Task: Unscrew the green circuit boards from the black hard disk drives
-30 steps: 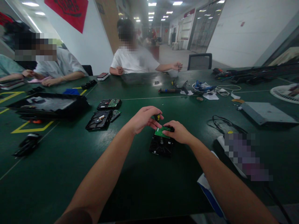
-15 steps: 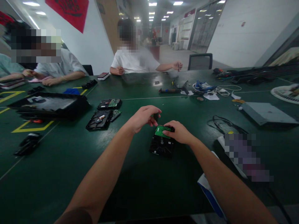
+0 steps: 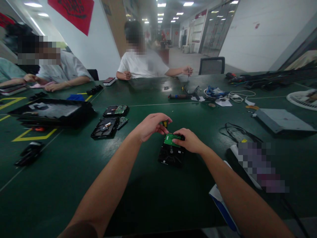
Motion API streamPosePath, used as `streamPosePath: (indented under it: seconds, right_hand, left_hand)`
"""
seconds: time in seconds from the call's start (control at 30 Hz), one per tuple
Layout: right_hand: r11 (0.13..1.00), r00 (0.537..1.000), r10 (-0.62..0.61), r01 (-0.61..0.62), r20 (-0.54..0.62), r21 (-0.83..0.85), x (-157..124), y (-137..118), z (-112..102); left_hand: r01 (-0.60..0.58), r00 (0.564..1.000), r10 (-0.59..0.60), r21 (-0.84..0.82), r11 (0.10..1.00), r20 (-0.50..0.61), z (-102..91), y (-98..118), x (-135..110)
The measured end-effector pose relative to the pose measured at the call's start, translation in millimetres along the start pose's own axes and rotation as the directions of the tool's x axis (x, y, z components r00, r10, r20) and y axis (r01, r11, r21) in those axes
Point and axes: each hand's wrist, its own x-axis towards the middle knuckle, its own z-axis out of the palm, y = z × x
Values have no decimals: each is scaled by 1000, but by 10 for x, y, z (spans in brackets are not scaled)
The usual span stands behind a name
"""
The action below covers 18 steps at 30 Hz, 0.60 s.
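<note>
A black hard drive (image 3: 171,154) with a green circuit board (image 3: 171,139) on top lies on the green table (image 3: 148,191) in front of me. My right hand (image 3: 189,141) rests on the drive's far right corner, fingers curled and pressed on the board's edge. My left hand (image 3: 152,125) hovers just left of the drive's far end, fingers pinched around a small dark tool with a yellow band (image 3: 165,124). The tool's tip is hidden behind my fingers.
Two more opened drives (image 3: 105,127) (image 3: 116,110) lie to the left, beside a black tray (image 3: 49,110). Cables (image 3: 234,131) and a grey flat case (image 3: 282,120) are on the right. A blue-edged paper (image 3: 221,203) sits near my right forearm. Other people sit at the far side.
My left hand's fingers have shifted slightly around the small tool, so its yellow band shows again. The right hand and the drive have stayed put.
</note>
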Motion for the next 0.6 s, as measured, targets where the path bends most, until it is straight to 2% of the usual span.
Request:
streamPosePath:
  seconds: [0.37, 0.6]
  right_hand:
    - [1000, 1000, -13, 13, -4, -7, 10, 55, 40]
    - [1000, 1000, -25, 25, -11, -2, 11, 31, 30]
  left_hand:
    - [16, 999, -15, -28, 999, 46, 58, 11, -1]
    - [-63, 997, 68, 127, 990, -41, 21, -19, 42]
